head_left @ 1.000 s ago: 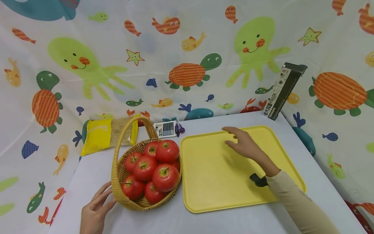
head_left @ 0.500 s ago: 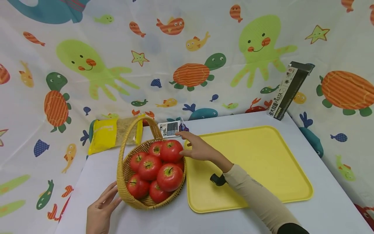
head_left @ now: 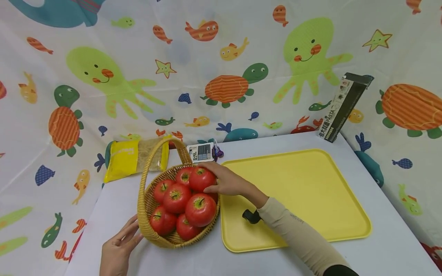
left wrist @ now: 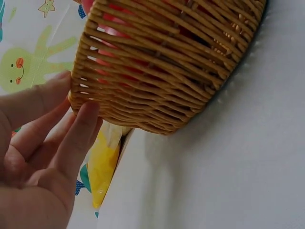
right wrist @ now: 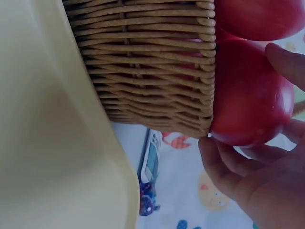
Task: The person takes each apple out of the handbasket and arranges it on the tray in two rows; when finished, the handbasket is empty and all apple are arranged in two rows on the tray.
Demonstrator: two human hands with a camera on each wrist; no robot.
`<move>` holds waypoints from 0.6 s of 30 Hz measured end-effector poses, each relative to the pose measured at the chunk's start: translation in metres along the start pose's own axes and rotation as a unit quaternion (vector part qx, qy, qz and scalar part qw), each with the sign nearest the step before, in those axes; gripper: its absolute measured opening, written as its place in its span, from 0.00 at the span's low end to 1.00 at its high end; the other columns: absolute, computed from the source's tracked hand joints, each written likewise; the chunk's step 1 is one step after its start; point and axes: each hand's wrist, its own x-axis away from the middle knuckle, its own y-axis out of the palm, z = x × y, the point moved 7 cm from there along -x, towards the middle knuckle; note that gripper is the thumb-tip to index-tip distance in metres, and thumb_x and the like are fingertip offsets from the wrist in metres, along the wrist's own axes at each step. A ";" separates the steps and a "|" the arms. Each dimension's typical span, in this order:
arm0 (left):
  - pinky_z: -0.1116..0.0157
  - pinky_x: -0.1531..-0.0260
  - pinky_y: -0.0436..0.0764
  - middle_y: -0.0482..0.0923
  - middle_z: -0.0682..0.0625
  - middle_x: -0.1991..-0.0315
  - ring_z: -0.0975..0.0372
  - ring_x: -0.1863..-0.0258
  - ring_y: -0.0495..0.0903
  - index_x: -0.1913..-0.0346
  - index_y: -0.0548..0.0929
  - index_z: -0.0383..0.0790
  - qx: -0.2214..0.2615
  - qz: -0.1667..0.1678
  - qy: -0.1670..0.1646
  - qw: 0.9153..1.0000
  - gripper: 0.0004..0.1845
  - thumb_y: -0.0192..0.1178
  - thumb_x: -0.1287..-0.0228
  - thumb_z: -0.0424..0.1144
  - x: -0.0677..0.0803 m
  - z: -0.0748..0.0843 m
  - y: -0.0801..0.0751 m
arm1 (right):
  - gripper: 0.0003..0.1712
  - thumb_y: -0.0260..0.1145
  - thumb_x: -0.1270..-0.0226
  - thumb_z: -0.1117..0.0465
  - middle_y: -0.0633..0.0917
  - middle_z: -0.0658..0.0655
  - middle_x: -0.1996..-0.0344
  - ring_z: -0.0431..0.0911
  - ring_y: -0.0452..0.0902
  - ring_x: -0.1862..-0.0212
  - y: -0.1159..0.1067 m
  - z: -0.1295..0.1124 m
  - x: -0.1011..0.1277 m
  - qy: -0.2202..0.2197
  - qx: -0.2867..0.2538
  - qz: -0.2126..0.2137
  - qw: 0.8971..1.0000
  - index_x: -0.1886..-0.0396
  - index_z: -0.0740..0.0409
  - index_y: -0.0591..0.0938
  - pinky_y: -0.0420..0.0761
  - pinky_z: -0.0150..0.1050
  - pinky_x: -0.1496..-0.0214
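Observation:
A wicker basket with a tall handle holds several red tomatoes. My right hand reaches over the basket's right rim, and its thumb and fingers curl round the back-right tomato. In the right wrist view that tomato sits above the woven wall, with my fingers wrapped beneath it. My left hand lies at the basket's front-left side. Its straight fingers touch the weave.
A large yellow tray lies right of the basket, its edge against the wicker. At the back stand a yellow bag, a small labelled packet and a black pasta box leaning on the patterned cloth wall.
My right hand moved left from the tray to the basket and closed round the back-right tomato. The left hand stayed at the basket's side.

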 end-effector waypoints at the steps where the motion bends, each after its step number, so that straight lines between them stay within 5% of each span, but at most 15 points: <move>1: 0.77 0.48 0.81 0.76 0.65 0.36 0.74 0.33 0.71 0.37 0.83 0.41 0.003 0.001 0.000 1.000 0.29 0.76 0.43 0.32 0.000 0.000 0.000 | 0.43 0.72 0.32 0.58 0.70 0.55 0.30 0.50 0.69 0.32 0.001 -0.001 -0.001 0.000 0.000 0.000 1.000 0.22 0.55 0.64 0.81 0.44 0.36; 6: 0.77 0.50 0.82 0.80 0.68 0.43 0.81 0.46 0.77 0.36 0.82 0.36 0.014 0.004 0.021 1.000 0.30 0.76 0.44 0.30 0.000 0.005 0.002 | 0.43 0.73 0.33 0.59 0.71 0.54 0.30 0.49 0.69 0.32 0.001 -0.001 -0.001 0.002 0.002 0.014 1.000 0.22 0.55 0.64 0.82 0.44 0.38; 11: 0.78 0.50 0.81 0.80 0.68 0.44 0.82 0.48 0.78 0.37 0.82 0.36 0.026 0.003 0.018 1.000 0.30 0.76 0.44 0.30 0.000 0.005 0.004 | 0.43 0.75 0.35 0.60 0.72 0.55 0.30 0.50 0.71 0.33 -0.004 -0.001 0.004 0.009 -0.001 0.046 0.999 0.23 0.54 0.66 0.83 0.45 0.39; 18: 0.78 0.49 0.80 0.77 0.64 0.37 0.84 0.47 0.77 0.35 0.81 0.38 0.021 0.007 -0.004 1.000 0.30 0.75 0.43 0.29 0.001 0.000 0.003 | 0.44 0.76 0.38 0.64 0.71 0.58 0.29 0.56 0.72 0.35 -0.038 0.003 0.020 0.044 -0.056 0.152 0.986 0.24 0.52 0.68 0.85 0.49 0.42</move>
